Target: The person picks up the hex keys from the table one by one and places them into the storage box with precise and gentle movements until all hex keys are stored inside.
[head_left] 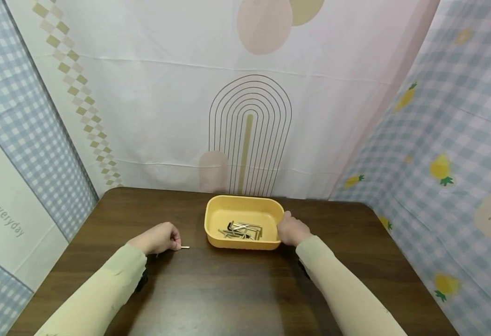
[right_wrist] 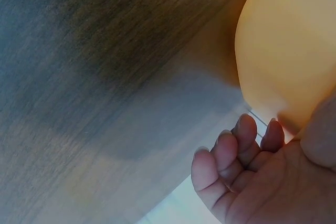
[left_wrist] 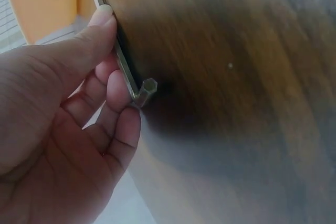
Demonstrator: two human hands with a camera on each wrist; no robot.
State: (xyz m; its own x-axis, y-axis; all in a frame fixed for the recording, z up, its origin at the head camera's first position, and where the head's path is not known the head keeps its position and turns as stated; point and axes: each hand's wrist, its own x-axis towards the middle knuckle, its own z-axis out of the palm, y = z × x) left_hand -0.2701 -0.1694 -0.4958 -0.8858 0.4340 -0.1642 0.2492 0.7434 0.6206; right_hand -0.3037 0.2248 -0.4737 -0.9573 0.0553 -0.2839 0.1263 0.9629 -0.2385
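Observation:
My left hand (head_left: pixel 161 237) pinches a metal hex key (left_wrist: pixel 125 64) between thumb and fingers, low over the table left of a yellow bin (head_left: pixel 245 215). In the left wrist view the key's long arm runs along the fingers and its bent short end points towards the camera. My right hand (head_left: pixel 292 228) grips the bin at its right end; in the right wrist view the thumb lies against the outer wall and the other fingers curl loosely beside it. Several hex keys (head_left: pixel 251 227), silvery and one black, lie in a loose pile inside the bin.
The dark brown wooden table (head_left: pixel 212 298) reaches back to a white patterned curtain (head_left: pixel 161 107). A blue checked curtain (head_left: pixel 451 140) hangs on the right, and another checked cloth (head_left: pixel 39 102) on the left. The bin stands near the table's back edge.

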